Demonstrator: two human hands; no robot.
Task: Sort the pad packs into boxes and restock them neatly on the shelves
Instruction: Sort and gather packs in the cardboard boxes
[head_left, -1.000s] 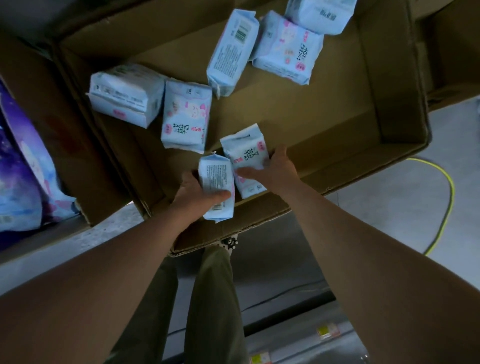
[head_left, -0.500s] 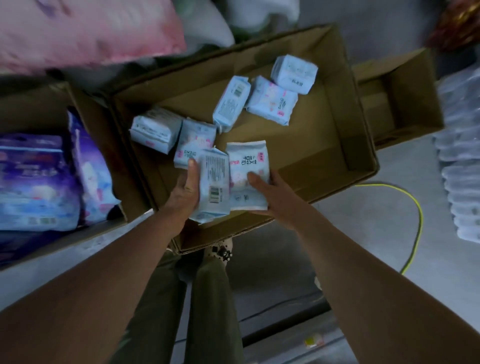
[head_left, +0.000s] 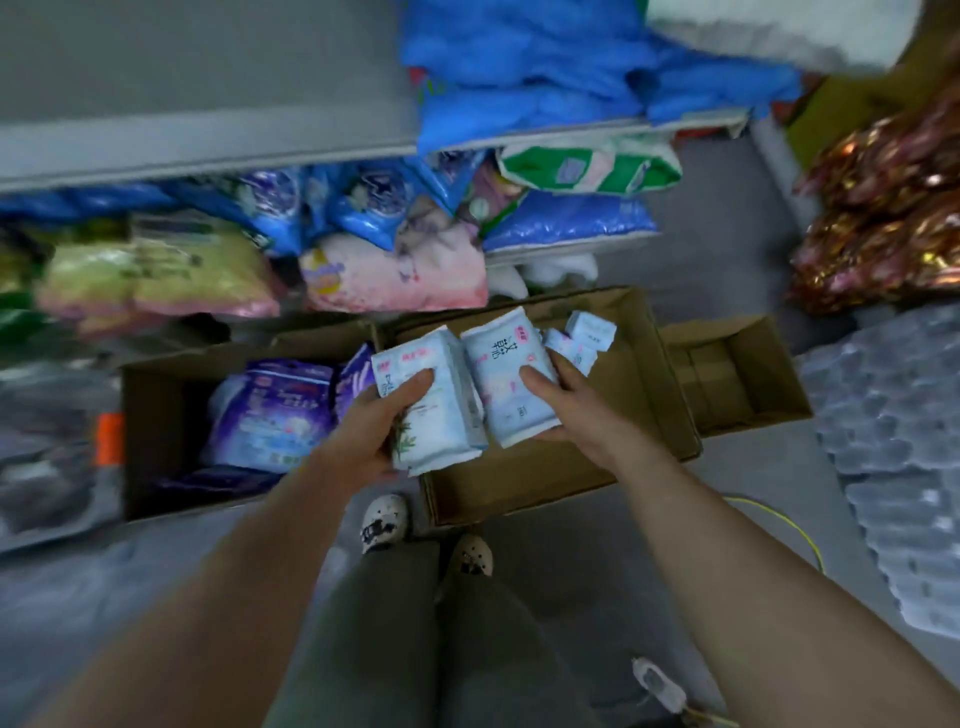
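My left hand (head_left: 382, 415) grips a pale blue pad pack (head_left: 434, 410), thumb across its front. Beside it my right hand (head_left: 563, 400) holds a second pale blue pad pack (head_left: 506, 382) with pink marks. Both packs are raised above the middle cardboard box (head_left: 524, 483). A few more pale blue packs (head_left: 584, 338) lie at the box's far end, partly hidden by my right hand. To the left stands a box (head_left: 156, 431) with purple pad packs (head_left: 275, 405). The grey shelves (head_left: 197, 140) ahead hold large blue, pink and green packs.
An empty smaller box (head_left: 737, 374) stands to the right of the middle one. Plastic-wrapped white goods (head_left: 893, 457) pile at the right, shiny brown-gold packs (head_left: 883, 208) above them. A yellow cable (head_left: 784, 530) runs on the grey floor. My feet (head_left: 384, 519) stand just before the boxes.
Both hands have lifted the two packs up out of the box. My view has risen from the box floor to the shelves, and I stand higher above the boxes.
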